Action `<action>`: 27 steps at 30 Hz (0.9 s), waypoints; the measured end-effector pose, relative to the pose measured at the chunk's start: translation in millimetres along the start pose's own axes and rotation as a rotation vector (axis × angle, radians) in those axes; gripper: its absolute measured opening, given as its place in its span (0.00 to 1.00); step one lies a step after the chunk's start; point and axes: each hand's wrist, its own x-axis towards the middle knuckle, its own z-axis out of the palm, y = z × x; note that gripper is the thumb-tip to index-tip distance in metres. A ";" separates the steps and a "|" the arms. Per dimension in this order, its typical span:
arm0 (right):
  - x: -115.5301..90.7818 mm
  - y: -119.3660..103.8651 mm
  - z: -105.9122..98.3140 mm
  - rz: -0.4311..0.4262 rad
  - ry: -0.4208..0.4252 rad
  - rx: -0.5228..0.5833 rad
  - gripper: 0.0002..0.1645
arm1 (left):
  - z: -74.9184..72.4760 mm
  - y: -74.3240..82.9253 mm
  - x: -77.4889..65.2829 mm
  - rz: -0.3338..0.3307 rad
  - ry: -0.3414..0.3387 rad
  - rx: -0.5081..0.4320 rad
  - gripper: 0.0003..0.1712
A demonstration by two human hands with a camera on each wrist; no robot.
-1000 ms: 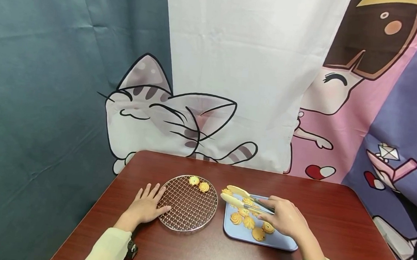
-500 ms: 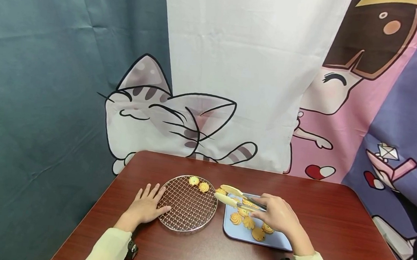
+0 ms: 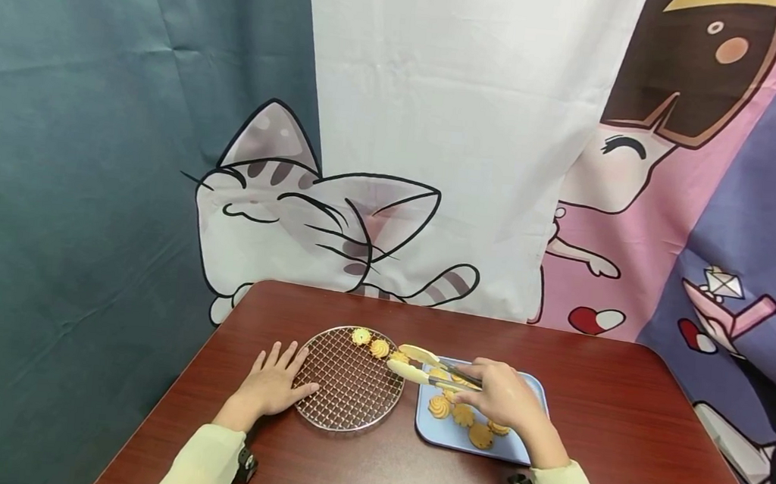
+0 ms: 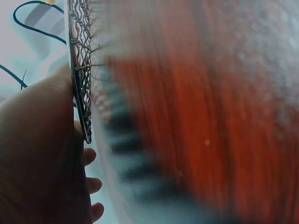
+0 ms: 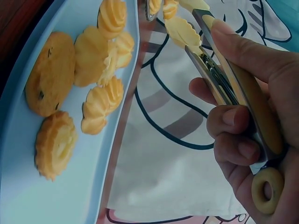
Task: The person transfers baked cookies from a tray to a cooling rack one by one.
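We observe a printed curtain, bearing a cartoon cat, standing at 12 o'clock behind a brown table. Left of the table's centre we find a round wire rack. Reading the rack as a clock face, we locate the left hand at 9 o'clock, palm down, fingers spread, its thumb across the rim. Two piped cookies rest on the mesh at 12 and 1 o'clock. At the rack's 2 o'clock edge, the tongs hold a third cookie between their pale tips; we cannot tell whether it touches the wire. The right hand grips the tongs, thumb on one arm and fingers curled round the other. At the rack's 3 o'clock, apart from it, we see a blue tray carrying more cookies, with one flat round cookie at the tray's 6 o'clock. Each wrist carries a small black device beside a pale sleeve.
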 end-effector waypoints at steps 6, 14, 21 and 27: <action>5.9 -4.5 4.0 0.032 -0.019 -0.003 0.28 | -1.3 0.9 -0.7 -0.001 -0.003 -0.011 0.49; 10.3 -7.9 8.7 0.039 -0.044 -0.019 0.28 | 1.2 -0.6 0.3 -0.002 -0.002 -0.009 0.48; 12.9 -10.3 13.2 0.048 -0.057 -0.032 0.27 | 2.9 -1.9 2.3 0.000 -0.001 -0.008 0.48; 14.4 -11.2 16.0 0.062 -0.072 -0.030 0.28 | 1.6 -1.9 0.7 0.002 -0.004 -0.005 0.49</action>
